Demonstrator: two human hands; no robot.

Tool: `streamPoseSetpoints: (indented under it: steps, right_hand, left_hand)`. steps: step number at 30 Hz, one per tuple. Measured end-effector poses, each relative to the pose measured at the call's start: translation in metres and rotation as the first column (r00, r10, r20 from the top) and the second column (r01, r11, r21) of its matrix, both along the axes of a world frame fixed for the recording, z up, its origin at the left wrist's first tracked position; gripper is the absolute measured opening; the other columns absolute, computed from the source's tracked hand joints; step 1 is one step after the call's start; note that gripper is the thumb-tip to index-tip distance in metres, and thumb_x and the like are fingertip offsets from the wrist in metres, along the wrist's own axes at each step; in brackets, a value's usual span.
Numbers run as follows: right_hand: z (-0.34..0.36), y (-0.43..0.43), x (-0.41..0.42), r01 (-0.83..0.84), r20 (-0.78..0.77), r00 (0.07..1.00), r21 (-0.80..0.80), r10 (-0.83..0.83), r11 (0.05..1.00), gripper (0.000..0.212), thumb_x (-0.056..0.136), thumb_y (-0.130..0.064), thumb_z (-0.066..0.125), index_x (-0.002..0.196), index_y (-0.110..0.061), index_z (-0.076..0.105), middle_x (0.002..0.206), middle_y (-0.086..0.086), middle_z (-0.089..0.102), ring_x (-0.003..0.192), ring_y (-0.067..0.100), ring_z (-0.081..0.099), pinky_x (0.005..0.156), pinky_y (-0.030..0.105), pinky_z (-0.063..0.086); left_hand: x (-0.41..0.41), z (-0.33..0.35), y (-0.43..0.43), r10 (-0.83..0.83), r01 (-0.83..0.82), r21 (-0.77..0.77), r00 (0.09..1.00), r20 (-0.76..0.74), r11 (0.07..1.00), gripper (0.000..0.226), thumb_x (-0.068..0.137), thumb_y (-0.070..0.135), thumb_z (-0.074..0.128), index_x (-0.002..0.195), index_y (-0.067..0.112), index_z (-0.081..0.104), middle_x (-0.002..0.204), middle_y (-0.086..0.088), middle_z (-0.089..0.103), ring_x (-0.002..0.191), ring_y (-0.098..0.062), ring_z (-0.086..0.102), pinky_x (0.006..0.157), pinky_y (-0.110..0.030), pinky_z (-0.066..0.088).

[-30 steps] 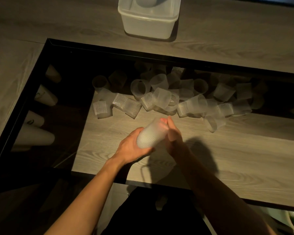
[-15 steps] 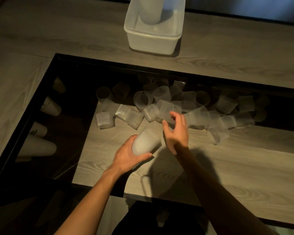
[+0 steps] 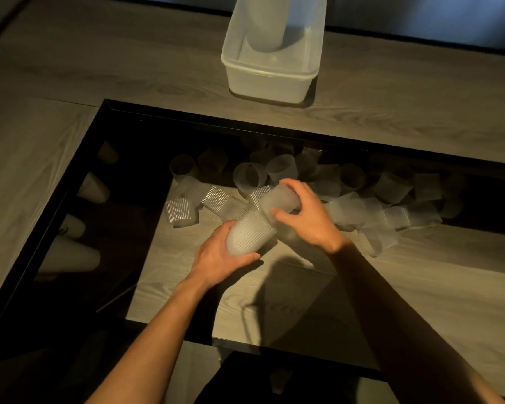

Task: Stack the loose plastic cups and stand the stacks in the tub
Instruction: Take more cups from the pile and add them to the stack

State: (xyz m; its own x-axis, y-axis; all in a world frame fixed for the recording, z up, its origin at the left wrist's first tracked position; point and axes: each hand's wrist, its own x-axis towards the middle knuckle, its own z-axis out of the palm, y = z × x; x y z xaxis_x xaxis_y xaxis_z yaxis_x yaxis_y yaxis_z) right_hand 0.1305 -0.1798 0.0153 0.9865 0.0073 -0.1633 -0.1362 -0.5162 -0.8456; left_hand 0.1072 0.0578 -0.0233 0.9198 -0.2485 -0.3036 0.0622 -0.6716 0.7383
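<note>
My left hand (image 3: 219, 255) grips a short stack of ribbed translucent cups (image 3: 250, 234), tilted with its mouth toward the upper right. My right hand (image 3: 306, 217) holds a smooth translucent cup (image 3: 280, 199) right at the mouth of that stack. Behind my hands lies a heap of loose plastic cups (image 3: 347, 196), some ribbed, some smooth, on their sides across the wooden shelf. The white plastic tub (image 3: 268, 77) stands on the far tabletop, with a tall stack of cups (image 3: 267, 24) upright inside it.
A black frame (image 3: 105, 112) borders the sunken wooden shelf (image 3: 420, 287). Pale paper cups (image 3: 94, 188) show in the dark area at left. The wooden tabletop (image 3: 99, 59) surrounds the opening.
My right hand reached into the heap, took a smooth cup and brought it to the mouth of the stack in my left hand. The view shifted so the tub sits lower in frame.
</note>
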Motion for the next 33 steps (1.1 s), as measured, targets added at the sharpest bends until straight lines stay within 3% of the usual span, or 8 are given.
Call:
streamPoseSetpoints:
  steps: [7, 12, 17, 20, 22, 24, 27, 33]
  right_hand:
    - [0.005, -0.008, -0.003, -0.411, -0.302, 0.846, 0.156, 0.440, 0.898, 0.075, 0.076, -0.057, 0.060, 0.144, -0.031, 0.044, 0.140, 0.000, 0.046, 0.124, 0.018, 0.049, 0.103, 0.041, 0.046]
    - [-0.001, -0.005, -0.004, -0.598, -0.412, 0.755, -0.112, 0.511, 0.794, 0.074, 0.088, -0.062, 0.056, 0.151, -0.030, 0.034, 0.136, 0.006, 0.038, 0.126, 0.025, 0.039, 0.107, 0.039, 0.035]
    - [-0.017, 0.045, -0.027, -0.142, -0.378, 0.899, 0.227, 0.221, 0.963, 0.071, 0.086, -0.058, 0.046, 0.151, -0.033, 0.033, 0.143, -0.001, 0.038, 0.133, 0.014, 0.038, 0.114, 0.036, 0.029]
    - [-0.026, 0.045, -0.034, 0.173, -0.238, 0.965, 0.282, -0.106, 0.943, 0.061, 0.091, -0.059, 0.036, 0.142, -0.026, 0.047, 0.142, -0.001, 0.049, 0.125, 0.010, 0.049, 0.109, 0.038, 0.039]
    - [-0.034, 0.034, -0.031, 0.398, -0.157, 0.915, 0.226, -0.370, 0.889, 0.051, 0.092, -0.057, 0.041, 0.130, -0.025, 0.054, 0.132, 0.001, 0.057, 0.117, 0.014, 0.056, 0.103, 0.046, 0.048]
    - [-0.043, 0.023, -0.025, 0.364, -0.093, 0.925, -0.054, -0.368, 0.930, 0.047, 0.095, -0.051, 0.049, 0.133, -0.024, 0.051, 0.134, 0.004, 0.054, 0.119, 0.018, 0.053, 0.103, 0.048, 0.047]
    - [-0.058, 0.017, -0.017, 0.036, -0.208, 0.971, -0.366, -0.120, 0.930, 0.066, 0.092, -0.052, 0.057, 0.147, -0.022, 0.038, 0.145, 0.007, 0.043, 0.130, 0.025, 0.042, 0.110, 0.045, 0.038]
    - [-0.078, 0.011, -0.023, 0.120, -0.283, 0.936, -0.297, -0.207, 0.947, 0.038, 0.095, -0.026, 0.058, 0.132, -0.020, 0.052, 0.119, 0.001, 0.061, 0.103, 0.014, 0.055, 0.091, 0.033, 0.046]
  left_hand:
    - [0.002, -0.001, 0.010, -0.166, 0.162, 0.072, 0.984, 0.059, 0.984, 0.093, 0.054, 0.067, 0.083, 0.134, 0.038, 0.046, 0.125, 0.014, 0.056, 0.107, -0.011, 0.058, 0.092, -0.040, 0.053]
    - [-0.007, -0.003, 0.011, -0.229, 0.221, 0.104, 0.971, 0.067, 0.970, 0.090, 0.058, 0.067, 0.083, 0.135, 0.041, 0.044, 0.121, 0.018, 0.054, 0.105, -0.009, 0.058, 0.088, -0.034, 0.051]
    - [-0.019, -0.005, -0.006, -0.250, 0.245, 0.091, 0.967, 0.044, 0.965, 0.081, 0.066, 0.065, 0.076, 0.136, 0.040, 0.044, 0.126, 0.012, 0.059, 0.107, -0.012, 0.062, 0.088, -0.035, 0.052]
    - [-0.022, -0.007, -0.010, -0.181, 0.181, 0.074, 0.983, -0.011, 0.981, 0.075, 0.066, 0.064, 0.077, 0.129, 0.039, 0.046, 0.122, 0.012, 0.060, 0.103, -0.014, 0.063, 0.087, -0.040, 0.054]
    - [-0.020, -0.008, -0.007, -0.133, 0.135, 0.071, 0.991, -0.027, 0.988, 0.077, 0.066, 0.063, 0.079, 0.129, 0.035, 0.046, 0.120, 0.011, 0.059, 0.102, -0.015, 0.062, 0.087, -0.040, 0.054]
    - [-0.019, -0.009, -0.001, -0.094, 0.097, 0.078, 0.995, -0.034, 0.992, 0.080, 0.063, 0.064, 0.080, 0.128, 0.033, 0.045, 0.117, 0.013, 0.057, 0.100, -0.013, 0.060, 0.085, -0.037, 0.052]
    - [-0.018, -0.010, 0.008, -0.061, 0.066, 0.104, 0.997, -0.048, 0.992, 0.085, 0.058, 0.070, 0.077, 0.127, 0.033, 0.044, 0.114, 0.015, 0.054, 0.101, -0.011, 0.057, 0.085, -0.036, 0.051]
    - [-0.015, -0.010, 0.015, -0.064, 0.070, 0.140, 0.997, -0.047, 0.988, 0.083, 0.063, 0.065, 0.079, 0.130, 0.034, 0.042, 0.116, 0.014, 0.053, 0.103, -0.012, 0.056, 0.090, -0.041, 0.051]
